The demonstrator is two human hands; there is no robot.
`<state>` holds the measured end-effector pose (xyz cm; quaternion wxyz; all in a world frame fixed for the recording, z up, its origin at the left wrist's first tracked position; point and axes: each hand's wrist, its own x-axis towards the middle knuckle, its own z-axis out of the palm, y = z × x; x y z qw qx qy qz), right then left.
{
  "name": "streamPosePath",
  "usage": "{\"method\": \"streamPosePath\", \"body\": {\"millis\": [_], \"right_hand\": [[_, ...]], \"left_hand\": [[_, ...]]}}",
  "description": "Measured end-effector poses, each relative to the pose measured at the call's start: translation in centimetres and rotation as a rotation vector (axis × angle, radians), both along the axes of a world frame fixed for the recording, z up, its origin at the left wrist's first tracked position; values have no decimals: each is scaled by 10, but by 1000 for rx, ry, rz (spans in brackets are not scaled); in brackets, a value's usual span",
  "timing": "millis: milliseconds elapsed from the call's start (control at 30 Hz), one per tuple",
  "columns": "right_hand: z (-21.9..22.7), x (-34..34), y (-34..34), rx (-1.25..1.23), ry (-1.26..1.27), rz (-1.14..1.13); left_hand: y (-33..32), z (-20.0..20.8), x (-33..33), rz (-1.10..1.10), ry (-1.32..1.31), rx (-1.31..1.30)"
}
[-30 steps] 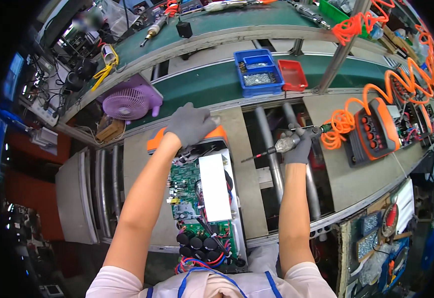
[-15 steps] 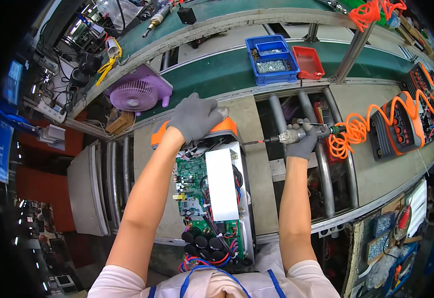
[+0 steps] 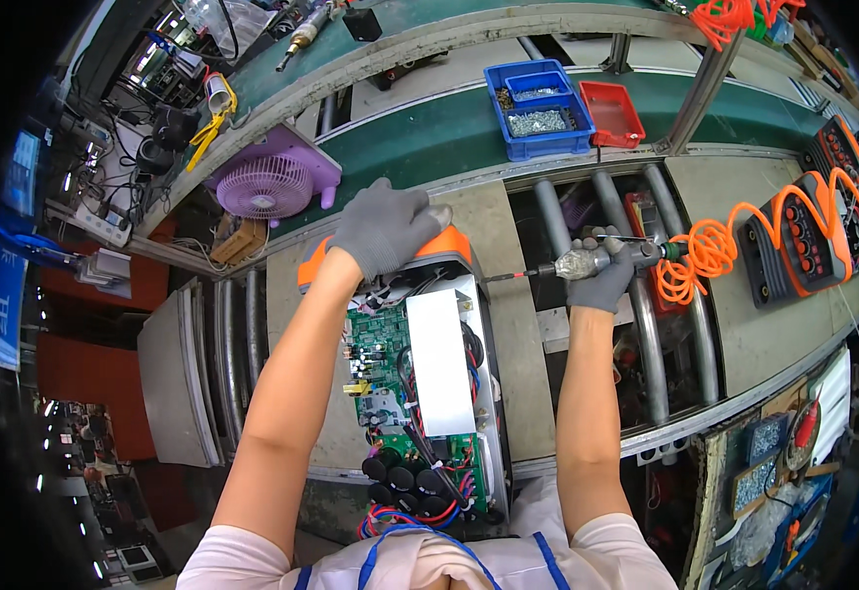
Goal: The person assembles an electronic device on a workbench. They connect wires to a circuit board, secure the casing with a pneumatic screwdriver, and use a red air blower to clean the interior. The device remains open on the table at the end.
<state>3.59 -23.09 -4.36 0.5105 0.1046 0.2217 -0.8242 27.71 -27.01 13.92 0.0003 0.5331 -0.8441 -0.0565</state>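
Observation:
Directly in front of me lies an opened machine with a green circuit board point(image 3: 378, 341), a long white plate point(image 3: 439, 364) and several black capacitors point(image 3: 402, 478). At its far end stands an orange-edged panel point(image 3: 452, 244). My gloved left hand point(image 3: 382, 231) grips this panel from above, its fingertips hidden behind the edge. In my gloved right hand point(image 3: 601, 285) is an air screwdriver point(image 3: 577, 264), lying level with its bit pointing left. The bit's tip point(image 3: 488, 280) is at the machine's right side near the panel; I cannot tell if it touches a screw.
An orange coiled hose point(image 3: 697, 261) runs right from the screwdriver, past more orange-and-black machines point(image 3: 798, 236). Blue bins point(image 3: 540, 123) of screws and a red tray point(image 3: 611, 113) sit on the green belt. A purple fan point(image 3: 270, 187) stands left; bare rollers point(image 3: 636, 315) lie right.
The view has shifted slightly. Both hands keep their holds on the panel and the screwdriver, with the bit still beside the machine's far right corner.

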Motion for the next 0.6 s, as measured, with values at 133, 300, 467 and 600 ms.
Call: {"method": "streamPosePath", "body": {"millis": [133, 300, 467, 600], "right_hand": [[-3, 1, -1, -12, -15, 18], [-5, 5, -1, -72, 18, 3], [2, 3, -2, -290, 115, 4], [9, 8, -2, -226, 124, 13]], "left_hand": [[0, 0, -1, 0, 4, 2], [-1, -3, 1, 2, 4, -10], [1, -1, -5, 16, 11, -37], [0, -3, -2, -1, 6, -49]]}}
